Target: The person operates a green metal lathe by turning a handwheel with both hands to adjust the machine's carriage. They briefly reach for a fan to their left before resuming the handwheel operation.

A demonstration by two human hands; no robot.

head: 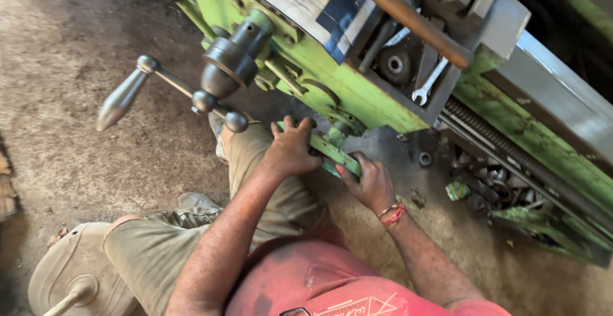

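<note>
A small crumpled green and white wrapper (457, 191) lies on the dirty floor, just under the green machine and near a pile of metal parts. A blue and white plate (319, 0) with lines on it sits on top of the machine. No screens show.

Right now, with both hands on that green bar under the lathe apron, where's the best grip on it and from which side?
Probably grip the green bar at its two ends, from below and in front, since the apron blocks the top. It is long, flat and slanted, so the left hand takes the upper end and the right hand the lower end, fingers wrapped around the edge.
</note>
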